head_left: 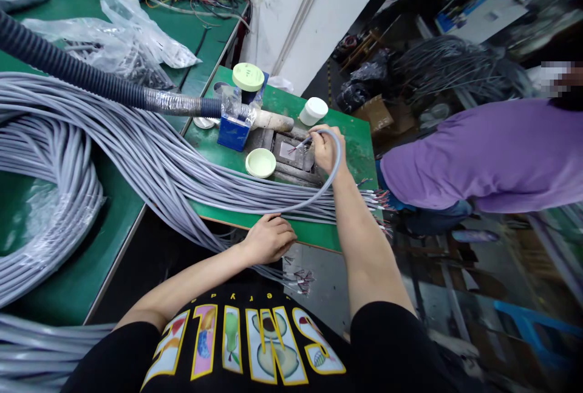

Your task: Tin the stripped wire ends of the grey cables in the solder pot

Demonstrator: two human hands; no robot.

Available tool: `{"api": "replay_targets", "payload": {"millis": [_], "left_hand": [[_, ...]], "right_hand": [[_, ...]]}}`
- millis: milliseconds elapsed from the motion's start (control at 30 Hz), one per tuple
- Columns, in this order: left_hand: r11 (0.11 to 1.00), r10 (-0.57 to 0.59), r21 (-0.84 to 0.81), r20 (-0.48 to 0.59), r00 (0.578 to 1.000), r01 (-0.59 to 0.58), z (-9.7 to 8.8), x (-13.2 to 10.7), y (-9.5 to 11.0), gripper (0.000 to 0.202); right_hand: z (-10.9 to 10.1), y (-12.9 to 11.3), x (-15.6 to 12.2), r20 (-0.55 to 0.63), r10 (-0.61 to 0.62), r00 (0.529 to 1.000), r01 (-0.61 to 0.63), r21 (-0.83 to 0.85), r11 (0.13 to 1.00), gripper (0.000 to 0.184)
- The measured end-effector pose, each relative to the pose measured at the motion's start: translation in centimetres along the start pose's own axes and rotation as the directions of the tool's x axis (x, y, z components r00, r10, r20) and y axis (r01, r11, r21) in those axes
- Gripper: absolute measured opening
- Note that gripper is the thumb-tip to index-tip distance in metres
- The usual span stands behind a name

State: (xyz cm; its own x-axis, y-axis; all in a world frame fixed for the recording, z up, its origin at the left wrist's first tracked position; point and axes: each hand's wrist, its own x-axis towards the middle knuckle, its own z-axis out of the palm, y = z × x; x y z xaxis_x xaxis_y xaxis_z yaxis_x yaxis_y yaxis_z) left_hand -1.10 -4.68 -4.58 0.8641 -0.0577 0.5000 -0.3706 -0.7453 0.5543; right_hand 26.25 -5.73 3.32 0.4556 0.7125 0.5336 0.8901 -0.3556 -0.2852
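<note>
My right hand (324, 149) is closed around a grey cable (336, 165) near its end. The cable arches over my wrist and runs back into the bundle. Its stripped end, with thin coloured wires (294, 149), points left over the shiny square surface of a solder pot (286, 150). My left hand (269, 239) rests at the front edge of the green board with its fingers curled, beside the bundle of grey cables (237, 189). I see nothing in it. An open pale-green tin (260, 163) stands left of the pot.
A fume hose (177, 103) ends in a nozzle (276, 121) behind the pot, near a blue box (233, 132), a white jar (313, 111) and a green-lidded tin (248, 76). Cable coils (68, 198) lie left. A person in purple (478, 156) is at right.
</note>
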Motion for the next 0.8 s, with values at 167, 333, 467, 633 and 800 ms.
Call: {"api": "replay_targets", "payload": {"millis": [167,333,467,633,800], "left_hand": [[0.966,-0.029,-0.248,0.161,0.987,0.069,-2.3,0.6,1.1,0.022],[0.311,0.317,-0.876,0.461,0.829,0.368,-7.3,1.2,3.5,0.038],[-0.026,-0.104,-0.908,0.419,0.902,0.419,-7.5,1.6,3.5,0.05],[0.012,-0.552,-0.954,0.243,0.798,0.299,-5.3,2.0,2.8,0.05],[0.119,-0.525,-0.908,0.285,0.802,0.401,-4.3,1.7,3.8,0.048]], "right_hand": [[-2.3,-1.8,-0.6,-0.037,0.013,0.999,-0.012,0.013,1.0,0.02],[-8.1,-6.6,-5.3,-0.162,-0.063,0.985,0.082,0.109,0.991,0.022],[-10.1,-9.9,-11.8,-0.167,-0.308,0.937,0.338,0.202,0.919,0.036],[-9.6,-12.0,-18.6,-0.052,-0.363,0.93,0.363,0.267,0.893,0.044],[-9.6,-12.7,-21.6,-0.007,-0.111,0.994,0.103,0.433,0.895,0.042]]}}
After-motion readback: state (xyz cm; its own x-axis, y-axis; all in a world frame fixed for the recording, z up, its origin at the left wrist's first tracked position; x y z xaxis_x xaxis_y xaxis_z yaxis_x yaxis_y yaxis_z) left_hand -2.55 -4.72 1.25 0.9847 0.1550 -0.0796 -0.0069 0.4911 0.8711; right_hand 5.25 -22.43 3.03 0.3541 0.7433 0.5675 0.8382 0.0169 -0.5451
